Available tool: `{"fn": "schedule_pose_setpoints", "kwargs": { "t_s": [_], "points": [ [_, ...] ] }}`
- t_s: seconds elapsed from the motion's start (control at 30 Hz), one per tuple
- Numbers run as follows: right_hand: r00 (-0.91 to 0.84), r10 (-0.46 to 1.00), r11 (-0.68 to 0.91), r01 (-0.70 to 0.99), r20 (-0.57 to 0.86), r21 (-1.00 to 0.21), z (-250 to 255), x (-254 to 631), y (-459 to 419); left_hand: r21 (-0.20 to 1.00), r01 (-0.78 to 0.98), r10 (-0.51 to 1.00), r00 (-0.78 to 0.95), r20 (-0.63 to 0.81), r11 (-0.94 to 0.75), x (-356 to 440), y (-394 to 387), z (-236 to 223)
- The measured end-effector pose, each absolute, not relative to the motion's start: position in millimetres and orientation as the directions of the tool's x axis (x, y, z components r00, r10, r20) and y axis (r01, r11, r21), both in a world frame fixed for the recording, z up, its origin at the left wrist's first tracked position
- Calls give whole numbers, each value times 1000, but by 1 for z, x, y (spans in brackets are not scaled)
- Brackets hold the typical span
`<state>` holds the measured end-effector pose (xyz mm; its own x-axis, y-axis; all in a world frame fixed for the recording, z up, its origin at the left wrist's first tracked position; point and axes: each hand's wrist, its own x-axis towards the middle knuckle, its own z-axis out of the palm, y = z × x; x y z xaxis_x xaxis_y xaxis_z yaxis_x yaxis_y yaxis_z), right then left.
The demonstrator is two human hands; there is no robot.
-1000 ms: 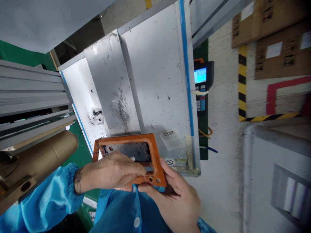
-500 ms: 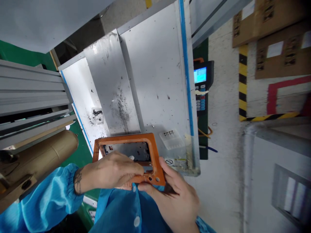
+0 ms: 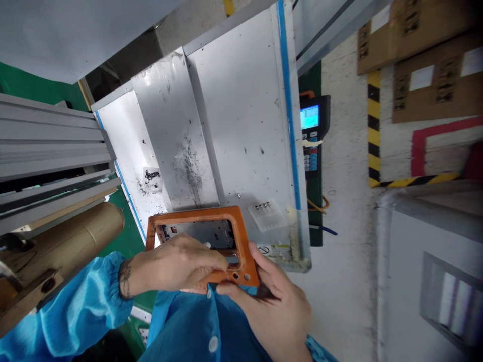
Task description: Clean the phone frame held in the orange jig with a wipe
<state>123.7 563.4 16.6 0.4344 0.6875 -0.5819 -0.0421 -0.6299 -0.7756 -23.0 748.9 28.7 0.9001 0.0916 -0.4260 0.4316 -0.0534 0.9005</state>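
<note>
- Right hand [image 3: 277, 306], five o'clock: clamped on the orange frame's right end, thumb at its near rim.
- Left hand [image 3: 175, 264], seven o'clock: fingers bunched together at the near rim; whether they pinch anything, I cannot tell.
- Orange frame [image 3: 244, 236], seven o'clock, at both hands.
- Clear tray [image 3: 268, 219], five o'clock, on the metal surface [image 3: 241, 115].

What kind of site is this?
Likely a factory assembly area: handheld controller with a lit screen, black-and-yellow floor tape, and a metal worktable with a small clear tray of metal parts.
</note>
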Motion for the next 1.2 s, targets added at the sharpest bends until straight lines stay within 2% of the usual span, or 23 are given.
{"fn": "schedule_pose_setpoints", "kwargs": {
  "t_s": [0.6, 0.7, 0.87, 1.0, 1.1, 1.2],
  "points": [
    [421, 682, -614, -114, -597, -781, 13, 121, 561, 886, 448, 165, 889, -428, -119, -24, 744, 31],
    [425, 682, -604, -130, -595, -786, 14, 123, 565, 879, 467, 143, 881, -451, -103, -22, 746, 33],
    [446, 710, -573, -84, -545, -815, 17, 125, 570, 908, 412, 96, 909, -405, -73, -22, 747, 30],
    [441, 718, -560, -93, -539, -823, 17, 125, 571, 863, 490, 137, 870, -474, -124, -25, 747, 32],
    [447, 722, -561, -67, -527, -825, 19, 125, 574, 823, 559, 178, 824, -538, -102, -21, 752, 36],
    [462, 722, -555, -59, -515, -830, 21, 127, 580, 826, 561, 128, 825, -551, -59, -11, 762, 40]
  ]
}}
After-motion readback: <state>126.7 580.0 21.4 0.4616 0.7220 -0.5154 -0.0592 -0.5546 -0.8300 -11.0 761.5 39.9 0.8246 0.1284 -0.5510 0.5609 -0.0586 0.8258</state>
